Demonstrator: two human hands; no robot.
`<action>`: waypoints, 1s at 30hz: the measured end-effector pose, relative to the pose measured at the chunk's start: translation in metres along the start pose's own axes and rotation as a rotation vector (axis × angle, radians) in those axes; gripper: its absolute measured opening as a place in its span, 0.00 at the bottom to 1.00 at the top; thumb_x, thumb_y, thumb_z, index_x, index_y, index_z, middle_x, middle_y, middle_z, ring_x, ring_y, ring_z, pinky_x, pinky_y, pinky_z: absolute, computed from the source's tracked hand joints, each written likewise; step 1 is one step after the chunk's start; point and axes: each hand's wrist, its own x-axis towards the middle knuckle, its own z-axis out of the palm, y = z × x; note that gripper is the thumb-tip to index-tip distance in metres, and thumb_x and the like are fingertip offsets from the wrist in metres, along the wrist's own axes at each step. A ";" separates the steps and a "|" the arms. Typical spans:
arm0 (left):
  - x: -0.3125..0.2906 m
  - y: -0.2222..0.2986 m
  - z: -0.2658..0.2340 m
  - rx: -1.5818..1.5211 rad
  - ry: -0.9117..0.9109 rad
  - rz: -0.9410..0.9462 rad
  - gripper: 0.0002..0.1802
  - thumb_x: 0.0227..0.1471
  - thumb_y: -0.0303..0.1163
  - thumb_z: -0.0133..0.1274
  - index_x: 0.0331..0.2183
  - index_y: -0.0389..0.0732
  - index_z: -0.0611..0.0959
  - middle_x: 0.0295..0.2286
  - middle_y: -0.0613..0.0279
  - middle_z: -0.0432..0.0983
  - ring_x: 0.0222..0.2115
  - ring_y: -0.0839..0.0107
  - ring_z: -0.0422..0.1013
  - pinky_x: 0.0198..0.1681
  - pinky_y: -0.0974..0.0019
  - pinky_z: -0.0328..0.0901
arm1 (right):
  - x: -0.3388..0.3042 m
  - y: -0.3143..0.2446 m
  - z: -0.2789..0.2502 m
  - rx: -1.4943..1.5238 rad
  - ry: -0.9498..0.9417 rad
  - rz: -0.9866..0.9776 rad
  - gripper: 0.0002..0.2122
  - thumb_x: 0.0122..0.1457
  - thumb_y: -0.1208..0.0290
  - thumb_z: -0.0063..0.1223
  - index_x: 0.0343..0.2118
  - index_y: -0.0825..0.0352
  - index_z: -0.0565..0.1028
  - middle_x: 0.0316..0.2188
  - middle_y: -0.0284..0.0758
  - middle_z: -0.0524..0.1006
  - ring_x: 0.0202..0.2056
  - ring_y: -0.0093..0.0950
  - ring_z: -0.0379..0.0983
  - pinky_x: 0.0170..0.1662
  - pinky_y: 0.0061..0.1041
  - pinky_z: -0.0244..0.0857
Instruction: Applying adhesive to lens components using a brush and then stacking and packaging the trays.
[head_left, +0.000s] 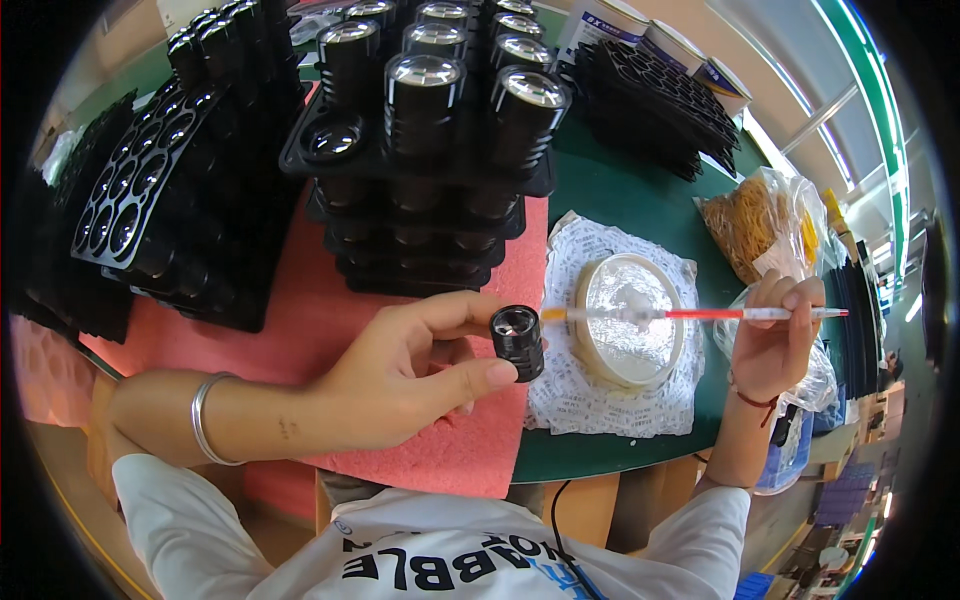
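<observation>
Head view, and from where I stand the two hands are well apart. The left hand (400,372) pinches a short black cylinder (518,345) between thumb and forefinger, just beyond the fingertips; the right hand (775,335) is closed near the rear end of a slim red-and-white brush (705,314). That pinch on the side wall leaves the glassy top face uncovered, and the far-back hold seems meant to keep the right fingers clear of the round dish (632,384) below. The dish lies between the hands on a printed white sheet (620,418) — probably there to spare the green table (590,458) from drips.

Beyond the left hand, larger black cylinders (425,105) stand lens up in a stack of black trays (420,168), likely so the glass touches nothing. Pink foam (275,350) spreads under the left hand, presumably as padding.

The pinched cylinder points its round face upward, its long axis near upright with perhaps a slight lean. The brush runs crosswise from the right hand, its tan tip aimed left at the cylinder's upper side — whether they touch, I cannot tell.
</observation>
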 end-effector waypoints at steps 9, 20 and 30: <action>-0.011 0.001 0.005 0.507 -0.166 0.259 0.17 0.41 0.25 0.58 0.37 0.38 0.73 0.33 0.65 0.71 0.30 0.81 0.68 0.29 0.75 0.65 | 0.010 -0.005 -0.015 0.248 0.240 0.108 0.06 0.57 0.71 0.41 0.27 0.66 0.62 0.18 0.31 0.63 0.22 0.20 0.57 0.26 0.16 0.53; -0.088 0.097 0.020 1.455 0.708 0.951 0.18 0.25 0.27 0.62 0.28 0.41 0.78 0.25 0.68 0.72 0.19 0.77 0.62 0.23 0.77 0.56 | 0.009 0.001 -0.030 0.298 0.312 0.086 0.04 0.57 0.73 0.41 0.29 0.68 0.65 0.24 0.31 0.65 0.25 0.19 0.60 0.30 0.15 0.56; -0.082 0.166 -0.142 1.359 0.974 0.341 0.18 0.43 0.38 0.55 0.31 0.31 0.78 0.25 0.61 0.74 0.28 0.75 0.67 0.34 0.71 0.61 | 0.015 0.000 -0.035 0.325 0.362 0.057 0.05 0.57 0.75 0.43 0.34 0.69 0.67 0.27 0.32 0.67 0.27 0.18 0.63 0.32 0.13 0.61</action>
